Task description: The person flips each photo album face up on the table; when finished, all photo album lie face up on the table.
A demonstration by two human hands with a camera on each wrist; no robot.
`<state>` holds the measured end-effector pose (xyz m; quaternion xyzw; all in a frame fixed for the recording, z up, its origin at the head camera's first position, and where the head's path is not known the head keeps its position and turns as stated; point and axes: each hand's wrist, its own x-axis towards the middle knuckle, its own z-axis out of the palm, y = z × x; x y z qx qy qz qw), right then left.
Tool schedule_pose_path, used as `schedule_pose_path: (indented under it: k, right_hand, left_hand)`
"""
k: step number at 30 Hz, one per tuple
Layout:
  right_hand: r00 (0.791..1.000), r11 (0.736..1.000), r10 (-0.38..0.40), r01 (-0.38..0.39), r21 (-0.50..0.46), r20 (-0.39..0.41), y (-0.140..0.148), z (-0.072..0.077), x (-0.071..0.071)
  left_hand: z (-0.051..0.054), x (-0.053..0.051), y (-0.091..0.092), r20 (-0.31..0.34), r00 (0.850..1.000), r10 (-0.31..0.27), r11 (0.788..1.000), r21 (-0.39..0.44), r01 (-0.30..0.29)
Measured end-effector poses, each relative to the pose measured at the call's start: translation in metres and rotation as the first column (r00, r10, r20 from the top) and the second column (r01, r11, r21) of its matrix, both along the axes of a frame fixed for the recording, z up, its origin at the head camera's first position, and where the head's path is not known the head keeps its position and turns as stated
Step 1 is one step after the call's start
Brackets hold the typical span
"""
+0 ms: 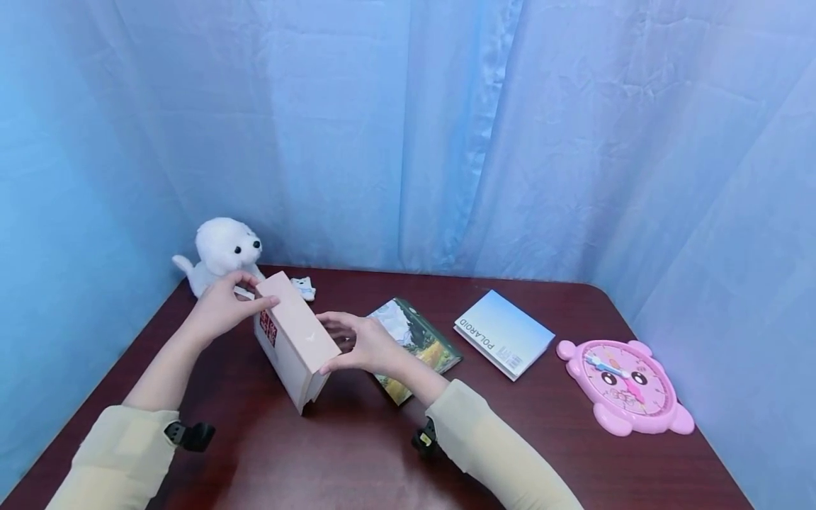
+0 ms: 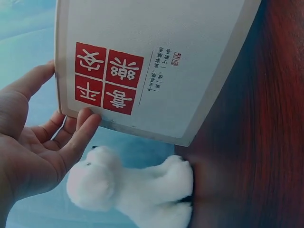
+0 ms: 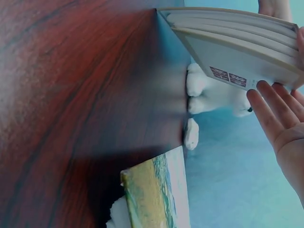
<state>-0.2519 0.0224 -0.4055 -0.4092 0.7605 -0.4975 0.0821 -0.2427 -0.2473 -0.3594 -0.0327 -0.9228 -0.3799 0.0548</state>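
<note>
Cream book (image 1: 299, 319) is standing spine-up, nearer the left edge of the dark wooden table (image 1: 306, 460) than the right; whether its lower edge is touching the wood I cannot tell. The left hand (image 1: 229, 304) is pinching its far upper corner, thumb on the spine, fingers at the cover with red printed squares. The right hand (image 1: 363, 343) is holding the near end, thumb at the spine's corner and fingers spread along the other cover. A white plush dog (image 1: 223, 244) is sitting by the table's far left corner, a small white figure (image 1: 304, 288) is lying near the far edge, and a landscape-covered book (image 1: 427, 333) is lying beside the right hand. Towards the right edge, a POLAROID booklet (image 1: 503, 333) and a pink clock (image 1: 627, 386) are resting.
</note>
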Motion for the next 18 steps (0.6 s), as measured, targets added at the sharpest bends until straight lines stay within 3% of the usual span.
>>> schedule_pose_path:
  k: [12,15,18]
  right_hand:
    - [0.995,0.995,0.091,-0.088,-0.051,0.051,-0.004,0.004,0.009]
    - [0.993,0.992,0.12,-0.12,-0.04,0.001,-0.004,0.007,0.011]
    - [0.986,0.993,0.121,-0.122,0.005,-0.111,-0.005,0.01,0.014]
  left_hand:
    - [0.013,0.021,0.0,0.014,0.995,0.1,0.99,0.102,-0.101]
    - [0.013,0.025,-0.001,0.03,0.995,0.096,0.984,0.15,-0.099]
    - [0.014,0.027,-0.002,0.051,0.995,0.086,0.975,0.202,-0.095]
